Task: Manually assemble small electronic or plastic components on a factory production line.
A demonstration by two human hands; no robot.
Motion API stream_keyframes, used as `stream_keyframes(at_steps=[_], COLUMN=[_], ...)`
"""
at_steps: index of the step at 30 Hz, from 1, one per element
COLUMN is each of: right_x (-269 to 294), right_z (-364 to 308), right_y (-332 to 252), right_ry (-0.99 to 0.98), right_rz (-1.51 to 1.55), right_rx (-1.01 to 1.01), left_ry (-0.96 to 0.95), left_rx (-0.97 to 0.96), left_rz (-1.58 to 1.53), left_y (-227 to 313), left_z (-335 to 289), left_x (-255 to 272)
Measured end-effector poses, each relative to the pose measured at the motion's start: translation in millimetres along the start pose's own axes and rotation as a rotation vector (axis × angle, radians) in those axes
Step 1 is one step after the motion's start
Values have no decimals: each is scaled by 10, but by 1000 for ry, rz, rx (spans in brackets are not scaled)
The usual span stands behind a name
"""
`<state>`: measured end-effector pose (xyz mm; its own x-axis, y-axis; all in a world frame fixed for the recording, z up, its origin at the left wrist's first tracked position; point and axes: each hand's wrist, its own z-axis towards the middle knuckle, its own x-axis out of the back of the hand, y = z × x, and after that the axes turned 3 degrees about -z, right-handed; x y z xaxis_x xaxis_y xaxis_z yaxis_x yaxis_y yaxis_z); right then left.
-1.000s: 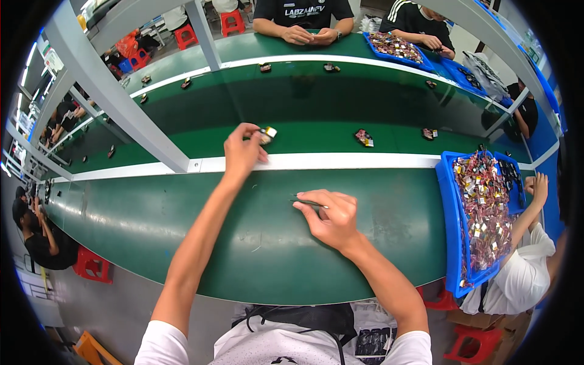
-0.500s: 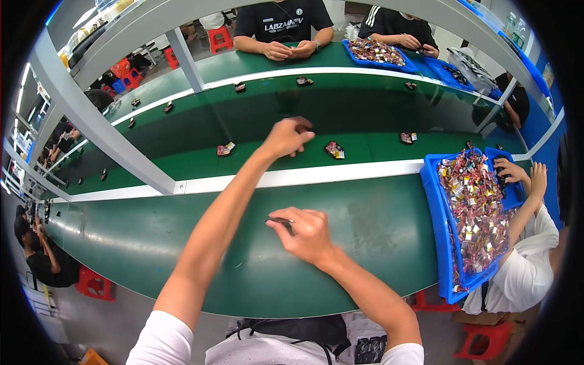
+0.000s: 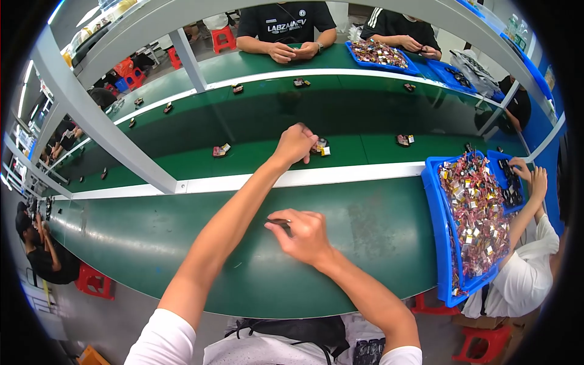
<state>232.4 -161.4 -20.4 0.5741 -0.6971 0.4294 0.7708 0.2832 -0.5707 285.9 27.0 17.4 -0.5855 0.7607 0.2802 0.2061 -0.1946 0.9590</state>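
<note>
My left hand (image 3: 295,145) reaches over the white rail onto the green belt. Its fingers are curled together at the edge of a small black part with pink and white-yellow pieces (image 3: 322,148), covering part of it. Above the near green worktop, my right hand (image 3: 305,236) is closed in a pinch around a slim dark tool, maybe tweezers (image 3: 278,221); most of the tool is hidden in the fingers. Similar small parts lie on the belt on both sides, one to the left (image 3: 221,150) and one to the right (image 3: 404,140).
A blue tray (image 3: 431,225) heaped with small red-wired pieces stands at the right. Beside it, a person's hands (image 3: 530,176) work at a blue tray of black parts. Across the belt sit two people near another filled tray (image 3: 389,68). A grey frame post (image 3: 109,115) slants at left.
My left hand has moved right and its fingers have closed in at the small part. The parts on the belt have shifted left. My right hand has hardly moved.
</note>
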Motion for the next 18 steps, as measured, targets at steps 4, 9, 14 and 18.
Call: stream_keyframes(at_steps=[4,9,14,18], right_x=[-5,47,138,107], right_z=[33,17,98,128], right_y=[-69,-64,-109,-85], right_ry=[-18,-67,-13,81], right_rz=[12,83,623,625], right_rx=[-13,-222,-578,-636], left_ry=[144,218,272,314], left_rx=[-16,-26,14,-23], left_rz=[-91,-225,-386,-432], left_y=[-172,-370,-502,-582], left_z=[-456,-1262,-1922,-2042], left_x=[355,576,547,474])
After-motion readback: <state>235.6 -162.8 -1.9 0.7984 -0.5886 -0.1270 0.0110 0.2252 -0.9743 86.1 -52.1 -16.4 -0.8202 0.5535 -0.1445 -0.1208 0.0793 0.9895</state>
